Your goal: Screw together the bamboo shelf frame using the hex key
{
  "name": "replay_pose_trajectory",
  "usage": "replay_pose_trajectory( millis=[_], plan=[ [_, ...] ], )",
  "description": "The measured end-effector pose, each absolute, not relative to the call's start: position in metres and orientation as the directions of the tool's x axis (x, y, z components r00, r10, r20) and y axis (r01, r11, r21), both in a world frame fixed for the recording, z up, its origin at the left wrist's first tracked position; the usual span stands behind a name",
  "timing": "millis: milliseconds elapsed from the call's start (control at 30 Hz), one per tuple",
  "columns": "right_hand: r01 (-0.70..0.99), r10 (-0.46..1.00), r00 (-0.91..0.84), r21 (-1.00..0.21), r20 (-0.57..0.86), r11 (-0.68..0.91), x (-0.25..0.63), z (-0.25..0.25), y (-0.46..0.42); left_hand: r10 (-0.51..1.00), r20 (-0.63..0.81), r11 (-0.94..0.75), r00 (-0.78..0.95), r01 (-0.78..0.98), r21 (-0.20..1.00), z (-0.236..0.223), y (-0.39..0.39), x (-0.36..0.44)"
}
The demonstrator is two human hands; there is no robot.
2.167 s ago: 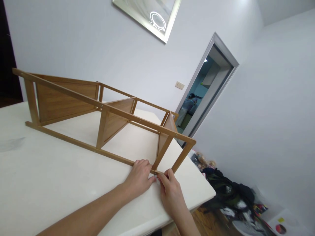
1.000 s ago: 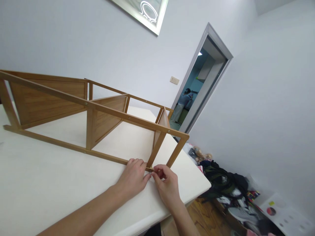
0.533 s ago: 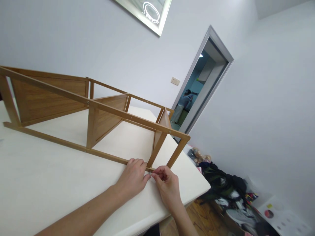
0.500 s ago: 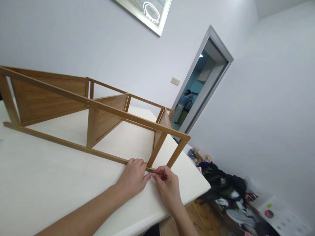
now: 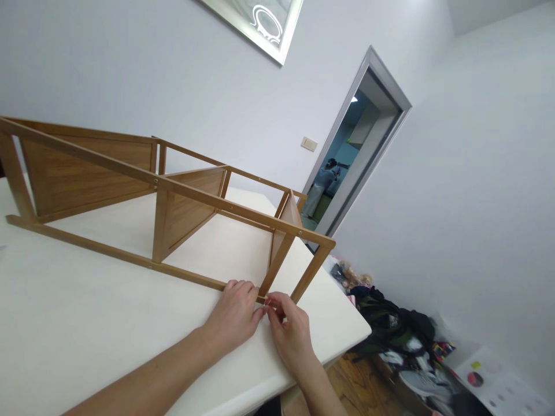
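Observation:
A brown wooden shelf frame (image 5: pixel 191 190) with slatted panels lies on its side across the white table (image 5: pixel 87 323). My left hand (image 5: pixel 238 309) is closed over its near lower rail, close to the right end, the thumb pointing at the joint of a crosspiece. Right beside it, my right hand (image 5: pixel 288 326) pinches thumb and forefinger together at that joint. Between the fingertips is a small, thin metal piece (image 5: pixel 265 304), perhaps a screw, mostly hidden. Screw heads (image 5: pixel 300 233) show along the upper near rail.
Behind the table is a wall with a light switch (image 5: pixel 309 144) and a framed picture (image 5: pixel 277 52). A doorway (image 5: pixel 368 138) shows a person (image 5: pixel 325 176) in another room. Bags and clothes (image 5: pixel 390 320) are piled past the table's right edge, with shoes (image 5: pixel 425 381) below.
My right hand has shifted slightly left, its fingers rolling round the small metal piece at the joint. My left hand and the shelf frame stay in place.

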State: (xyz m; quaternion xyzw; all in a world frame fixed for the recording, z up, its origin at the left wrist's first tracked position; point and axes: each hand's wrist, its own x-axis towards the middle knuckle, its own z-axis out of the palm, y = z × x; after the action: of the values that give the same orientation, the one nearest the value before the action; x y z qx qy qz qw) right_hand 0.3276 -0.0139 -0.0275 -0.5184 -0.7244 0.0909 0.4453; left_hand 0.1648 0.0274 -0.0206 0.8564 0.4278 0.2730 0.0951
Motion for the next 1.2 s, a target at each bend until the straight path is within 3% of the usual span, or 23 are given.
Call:
replay_pose_trajectory(
  millis=[233,400,867,1200],
  plan=[
    [0.713,0.767,-0.2,-0.446,0.61,0.541,0.327,-0.029,-0.012,0.789,0.373,-0.611,0.489,0.687,0.393,-0.02,0.027,0.164],
    [0.679,0.788,-0.151,-0.517,0.597,0.521,0.325,-0.027,-0.007,0.788,0.373,-0.612,0.491,0.691,0.383,-0.019,0.027,0.164],
    [0.692,0.813,-0.126,-0.537,0.568,0.482,0.324,-0.026,-0.009,0.782,0.39,-0.613,0.487,0.715,0.336,-0.019,0.026,0.166],
    [0.63,0.856,-0.033,-0.654,0.516,0.418,0.314,-0.015,-0.012,0.755,0.401,-0.64,0.52,0.718,0.274,-0.019,0.03,0.166]
  ],
)
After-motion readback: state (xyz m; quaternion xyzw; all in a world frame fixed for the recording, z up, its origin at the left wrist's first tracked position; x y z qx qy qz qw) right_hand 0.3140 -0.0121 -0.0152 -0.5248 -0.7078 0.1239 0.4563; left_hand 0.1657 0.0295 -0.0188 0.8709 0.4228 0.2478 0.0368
